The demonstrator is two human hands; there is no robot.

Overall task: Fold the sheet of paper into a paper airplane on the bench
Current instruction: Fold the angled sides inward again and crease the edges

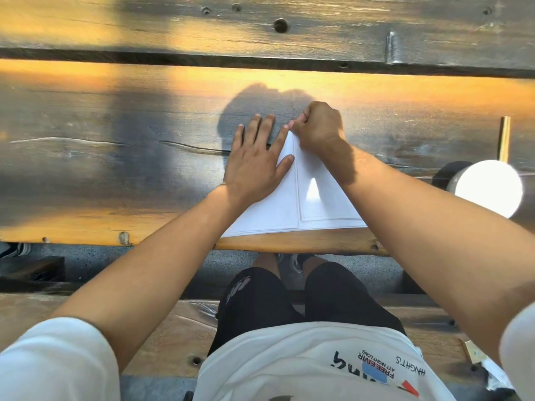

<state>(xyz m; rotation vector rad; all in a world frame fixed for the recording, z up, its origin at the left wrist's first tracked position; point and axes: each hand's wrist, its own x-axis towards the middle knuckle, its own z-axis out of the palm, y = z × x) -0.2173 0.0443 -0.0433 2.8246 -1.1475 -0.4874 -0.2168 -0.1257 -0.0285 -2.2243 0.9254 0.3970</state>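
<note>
Left hand (pixel 254 163) flat on paper (pixel 289 209); right hand (pixel 315 128) pinching tip.

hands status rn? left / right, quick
Left hand: open, fingers spread, pressed flat on the left flap of the folded paper.
Right hand: closed, pinching the paper's pointed tip.

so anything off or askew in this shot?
Nothing is damaged. The paper lies flat in a pointed shape, its base along the bench edge. The left hand presses it flat and the right hand pinches the tip.

Head cam, steep downward, close over bench (pixel 115 157) (wide-angle)
</note>
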